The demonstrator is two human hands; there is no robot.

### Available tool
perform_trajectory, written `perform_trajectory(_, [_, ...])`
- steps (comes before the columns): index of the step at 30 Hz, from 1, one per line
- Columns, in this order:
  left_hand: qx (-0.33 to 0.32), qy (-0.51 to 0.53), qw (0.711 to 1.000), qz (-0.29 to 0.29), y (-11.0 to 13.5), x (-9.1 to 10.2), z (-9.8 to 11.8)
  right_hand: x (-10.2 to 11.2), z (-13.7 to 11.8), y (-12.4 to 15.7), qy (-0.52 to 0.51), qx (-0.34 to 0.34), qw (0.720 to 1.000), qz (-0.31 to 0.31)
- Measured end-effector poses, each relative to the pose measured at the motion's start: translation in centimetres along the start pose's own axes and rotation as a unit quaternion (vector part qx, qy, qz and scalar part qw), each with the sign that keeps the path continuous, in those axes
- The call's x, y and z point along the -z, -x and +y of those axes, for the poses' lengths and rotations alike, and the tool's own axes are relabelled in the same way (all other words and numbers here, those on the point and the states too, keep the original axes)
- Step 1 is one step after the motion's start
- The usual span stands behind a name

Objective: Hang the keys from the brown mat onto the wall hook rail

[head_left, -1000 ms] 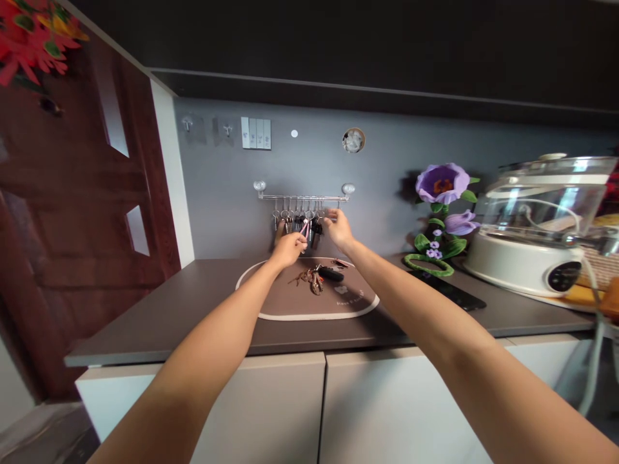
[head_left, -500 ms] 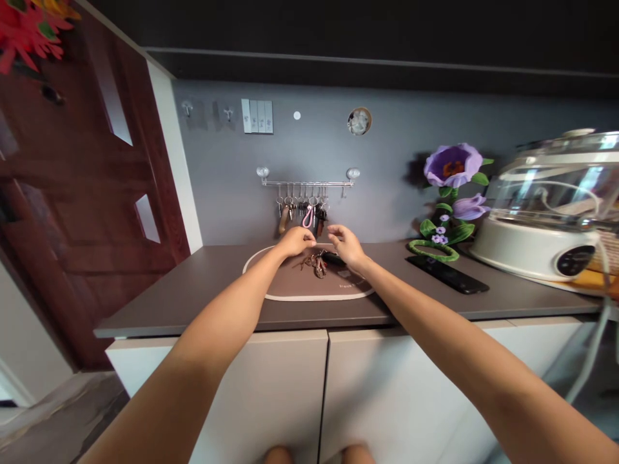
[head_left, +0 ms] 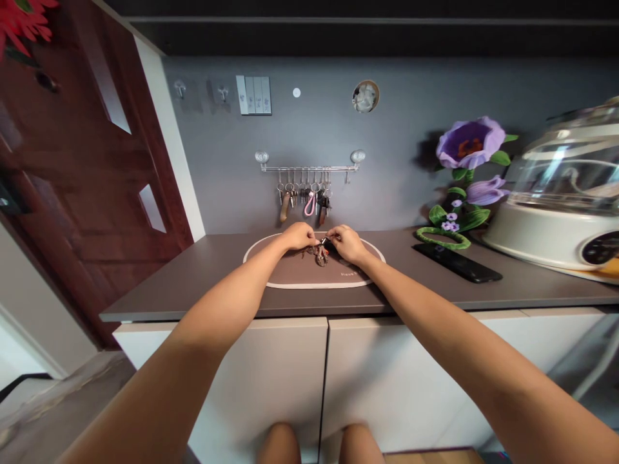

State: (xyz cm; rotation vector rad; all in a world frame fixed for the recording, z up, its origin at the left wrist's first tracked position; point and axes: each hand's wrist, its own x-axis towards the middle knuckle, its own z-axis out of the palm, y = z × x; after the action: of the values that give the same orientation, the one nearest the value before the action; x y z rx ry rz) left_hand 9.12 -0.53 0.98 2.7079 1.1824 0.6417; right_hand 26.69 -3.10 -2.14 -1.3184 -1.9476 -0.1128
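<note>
- Left hand (head_left: 298,236): grip clenched, fingertips pinching the key bunch (head_left: 319,256) at its ring.
- Right hand (head_left: 347,244): grip clenched on the black key fob (head_left: 329,244) of that bunch.
- Bunch lies between both hands, on the brown oval placemat (head_left: 309,274), near its upper rim.
- Placemat rests on the table (head_left: 169,283).
- Wall rail (head_left: 309,169) above carries hanging keys (head_left: 309,196).

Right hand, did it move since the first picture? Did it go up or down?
Yes. The bare right hand has moved down, farther below the silver metal key rail on the grey wall, and is now over the brown oval placemat.
</note>
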Motion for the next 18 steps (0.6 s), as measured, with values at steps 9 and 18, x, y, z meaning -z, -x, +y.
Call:
perform_trajectory(9, [0.018, 0.004, 1.000, 0.013, -0.23, -0.03, -0.56, -0.08, 0.02, -0.29, 0.002, -0.014, 1.000, 0.000])
perform_trajectory(18, [0.059, 0.101, 0.991, 0.067, -0.31, 0.50, -0.64, 0.11, -0.32, -0.32, -0.008, -0.025, 1.000, -0.009])
